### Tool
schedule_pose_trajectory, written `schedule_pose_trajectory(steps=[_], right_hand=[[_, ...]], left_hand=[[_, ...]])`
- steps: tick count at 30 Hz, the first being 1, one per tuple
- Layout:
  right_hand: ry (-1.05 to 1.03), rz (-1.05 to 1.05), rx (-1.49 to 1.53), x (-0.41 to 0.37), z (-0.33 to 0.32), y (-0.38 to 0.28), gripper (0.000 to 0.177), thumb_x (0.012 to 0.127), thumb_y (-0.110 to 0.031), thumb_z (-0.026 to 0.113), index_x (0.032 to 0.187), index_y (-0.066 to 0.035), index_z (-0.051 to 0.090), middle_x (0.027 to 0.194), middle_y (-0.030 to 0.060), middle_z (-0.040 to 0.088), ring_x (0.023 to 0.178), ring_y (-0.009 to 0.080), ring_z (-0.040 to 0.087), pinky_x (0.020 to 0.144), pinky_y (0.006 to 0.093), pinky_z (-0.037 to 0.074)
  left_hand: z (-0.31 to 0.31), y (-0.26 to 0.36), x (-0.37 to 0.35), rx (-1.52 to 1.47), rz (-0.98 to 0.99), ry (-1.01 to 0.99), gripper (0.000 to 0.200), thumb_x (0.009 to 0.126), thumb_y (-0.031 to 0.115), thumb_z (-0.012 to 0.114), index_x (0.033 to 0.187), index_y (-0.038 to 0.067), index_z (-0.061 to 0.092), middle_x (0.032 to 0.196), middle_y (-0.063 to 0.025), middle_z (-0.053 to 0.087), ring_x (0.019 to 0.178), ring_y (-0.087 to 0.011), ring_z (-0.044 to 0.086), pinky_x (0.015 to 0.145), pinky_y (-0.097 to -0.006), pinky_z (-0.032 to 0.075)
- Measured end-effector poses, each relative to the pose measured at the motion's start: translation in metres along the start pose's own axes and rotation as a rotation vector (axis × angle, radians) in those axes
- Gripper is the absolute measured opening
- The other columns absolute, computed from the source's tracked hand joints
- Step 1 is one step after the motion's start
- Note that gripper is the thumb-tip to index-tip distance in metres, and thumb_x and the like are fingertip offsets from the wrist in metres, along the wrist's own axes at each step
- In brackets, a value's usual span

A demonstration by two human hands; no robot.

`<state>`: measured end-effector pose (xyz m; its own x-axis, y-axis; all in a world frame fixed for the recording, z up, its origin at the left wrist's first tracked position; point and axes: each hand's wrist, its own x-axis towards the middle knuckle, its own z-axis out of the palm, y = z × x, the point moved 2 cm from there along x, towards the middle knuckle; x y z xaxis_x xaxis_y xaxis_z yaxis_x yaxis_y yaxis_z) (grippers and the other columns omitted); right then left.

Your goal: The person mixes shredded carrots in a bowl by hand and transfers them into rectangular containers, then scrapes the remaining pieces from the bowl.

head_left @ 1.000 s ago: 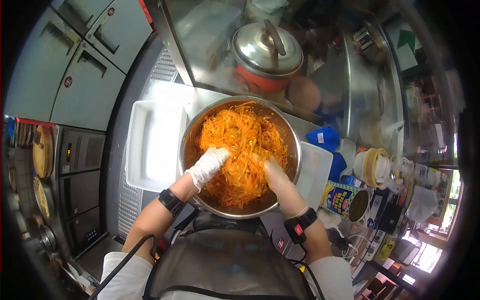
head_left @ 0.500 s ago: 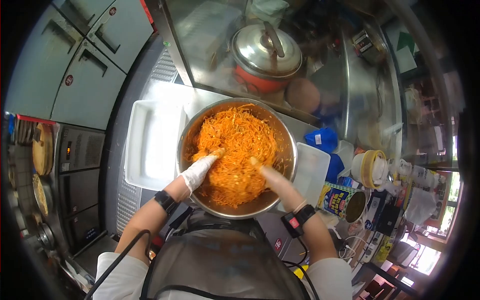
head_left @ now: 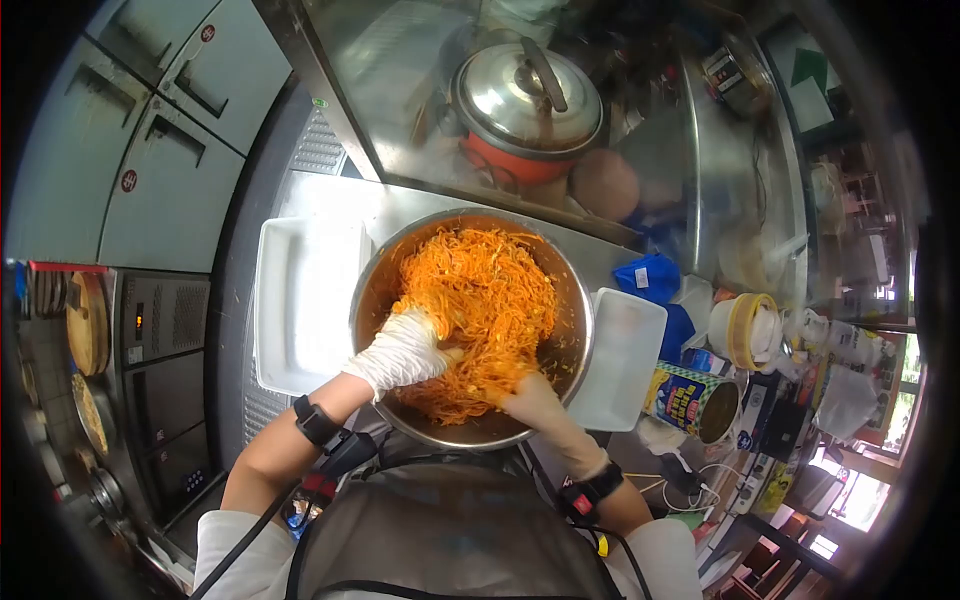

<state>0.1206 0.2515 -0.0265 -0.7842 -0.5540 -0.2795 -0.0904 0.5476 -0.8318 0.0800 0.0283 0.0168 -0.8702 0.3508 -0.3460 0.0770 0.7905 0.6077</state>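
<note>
A large steel bowl holds a heap of orange shredded carrot with small pale bits through it. My left hand, in a white glove, is inside the bowl's left side. Its thumb points right, and its fingers curl around carrot shreds that partly cover them. My right hand, in a thin pale glove, reaches in at the lower right. Its fingers are sunk in the shreds and blurred, so their grip is hidden.
A white rectangular tub stands left of the bowl, and a translucent tray is at its right. Behind a glass panel sits a red pot with a steel lid. An opened tin and a blue cloth-like item lie at the right.
My left hand has turned and moved deeper into the shreds, its fingers now around some of them. My right hand has moved down toward the near rim. The carrot heap has shifted shape.
</note>
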Motion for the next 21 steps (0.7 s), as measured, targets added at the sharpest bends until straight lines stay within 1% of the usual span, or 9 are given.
schedule_pose_trajectory(steps=[1,3,4,7,9,10,13,17,21], right_hand=[[-0.001,-0.003,0.001,-0.004,-0.002,0.014,0.039,0.081,-0.027,0.066,0.112,-0.002,0.062,0.102,0.0183,0.064,0.096,0.0293,0.061,0.087,0.0367,0.048],[0.239,0.315,0.501,-0.008,-0.004,0.045,0.038,0.084,-0.022,0.066,0.116,-0.003,0.059,0.111,0.0137,0.062,0.103,0.024,0.058,0.09,0.0352,0.046],[0.27,0.396,0.661,0.002,-0.017,0.033,0.04,0.085,-0.023,0.065,0.12,-0.004,0.058,0.113,0.0103,0.061,0.103,0.0227,0.058,0.091,0.0362,0.046],[0.289,0.5,1.017,0.04,-0.035,0.037,0.054,0.085,-0.029,0.066,0.131,-0.008,0.048,0.123,0.0088,0.057,0.112,0.024,0.055,0.096,0.0371,0.043],[0.279,0.674,1.168,0.065,-0.026,0.077,0.064,0.085,-0.037,0.066,0.137,-0.008,0.041,0.13,0.0103,0.052,0.118,0.0255,0.051,0.1,0.0386,0.041],[0.174,0.601,1.21,0.075,-0.022,0.065,0.071,0.09,-0.049,0.056,0.14,-0.003,0.036,0.141,0.0152,0.041,0.133,0.0236,0.033,0.112,0.0355,0.021],[0.082,0.38,1.268,0.079,-0.035,0.021,0.059,0.093,-0.038,0.056,0.138,-0.003,0.04,0.134,0.0128,0.049,0.12,0.0218,0.049,0.1,0.0315,0.041],[0.147,0.37,1.311,0.054,-0.05,-0.03,0.051,0.094,-0.028,0.056,0.136,-0.003,0.042,0.13,0.0111,0.053,0.113,0.02,0.055,0.093,0.0305,0.047],[0.069,0.331,1.039,0.045,-0.043,-0.006,0.05,0.086,-0.018,0.064,0.13,-0.001,0.047,0.124,0.0125,0.057,0.111,0.02,0.055,0.094,0.0323,0.045]], left_hand=[[-0.004,-0.004,0.005,0.002,-0.002,0.002,0.048,0.081,0.034,0.064,0.119,0.005,0.057,0.104,-0.0235,0.063,0.1,-0.0377,0.059,0.09,-0.0414,0.047],[-0.024,-0.016,0.022,-0.215,0.004,0.263,0.057,0.08,0.022,0.068,0.131,0.007,0.048,0.129,-0.021,0.051,0.12,-0.0355,0.048,0.101,-0.039,0.04],[-0.026,-0.028,0.037,-0.362,-0.084,0.245,0.055,0.081,0.031,0.068,0.125,0.003,0.052,0.115,-0.0231,0.06,0.108,-0.0331,0.058,0.091,-0.0377,0.047],[-0.007,-0.055,0.082,-0.534,-0.441,-0.187,0.063,0.085,0.043,0.063,0.131,0.004,0.048,0.121,-0.0177,0.058,0.107,-0.0297,0.057,0.089,-0.035,0.047],[-0.003,-0.056,0.086,-0.767,-0.395,-0.205,0.063,0.086,0.047,0.06,0.132,0.005,0.048,0.124,-0.0161,0.057,0.108,-0.0277,0.057,0.089,-0.0357,0.047],[0.005,-0.057,0.087,-0.998,-0.351,-0.239,0.064,0.088,0.05,0.057,0.133,0.006,0.049,0.126,-0.0144,0.056,0.109,-0.0258,0.056,0.089,-0.0364,0.046],[0.032,-0.066,0.098,-1.033,-0.218,-0.288,0.067,0.088,0.055,0.053,0.137,0.011,0.045,0.131,-0.0116,0.053,0.114,-0.0227,0.053,0.093,-0.0394,0.044],[0.017,-0.043,0.081,-1.073,-0.293,-0.427,0.066,0.088,0.052,0.057,0.136,0.008,0.046,0.13,-0.0122,0.054,0.114,-0.0221,0.052,0.097,-0.0333,0.04],[-0.001,-0.015,0.05,-1.069,-0.003,-0.45,0.066,0.082,0.046,0.068,0.131,0.006,0.051,0.127,-0.0122,0.056,0.116,-0.0236,0.052,0.095,-0.035,0.043]])
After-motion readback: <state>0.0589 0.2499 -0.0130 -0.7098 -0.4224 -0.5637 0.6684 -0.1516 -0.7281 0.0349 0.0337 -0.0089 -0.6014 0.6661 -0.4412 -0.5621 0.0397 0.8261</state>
